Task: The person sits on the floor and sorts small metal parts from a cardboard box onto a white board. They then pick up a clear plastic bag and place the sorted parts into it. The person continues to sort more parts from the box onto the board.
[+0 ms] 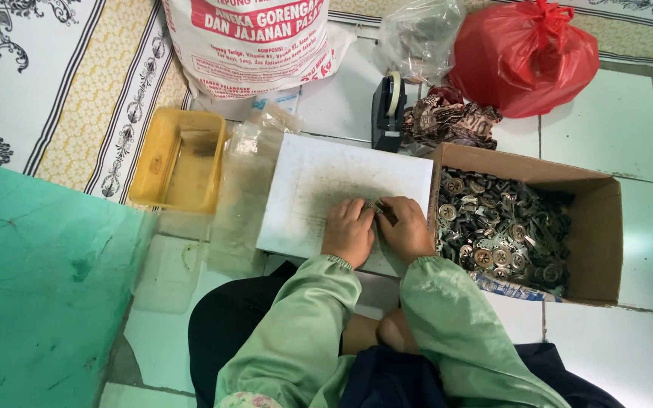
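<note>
While resting on the white board (319, 181), both hands' (378, 227) grips pinch 1 small metal piece (379, 205).

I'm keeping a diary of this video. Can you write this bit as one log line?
left hand + right hand: pinching small metal part | over white board | cardboard box of metal parts at right

the cardboard box (595, 227) is matt brown and holds dull, tarnished metal parts (496, 230). the white board (341, 181) looks scuffed and grey-smudged. the yellow tray (179, 159) is smooth plastic, the red bag (527, 57) glossy thin plastic, the floor tiles (614, 128) shiny white, the sleeves (304, 325) soft green cloth.
</note>
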